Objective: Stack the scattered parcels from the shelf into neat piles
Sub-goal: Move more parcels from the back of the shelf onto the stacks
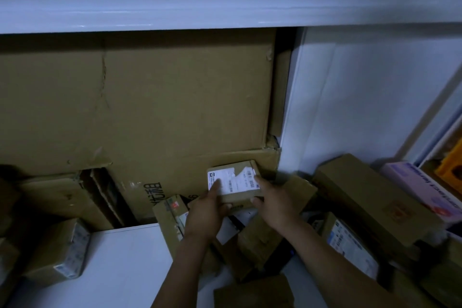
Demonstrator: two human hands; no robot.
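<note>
Cardboard parcel (233,181) sits above the jumbled pile (252,240) on the shelf (125,257), at 12 o'clock from both hands. Left hand (208,210) and right hand (275,204) pinch its near corners; its long axis runs 9 to 3, both equally near.

The scene is dim and bluish, with soft glare on the upper shelf edge (200,7). Corners fall dark (especially near left), and wide-angle bending curves the edges.

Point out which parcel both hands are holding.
The small flat box with the torn white label, gripped by the left hand and right hand; the other parcels lie untouched.
</note>
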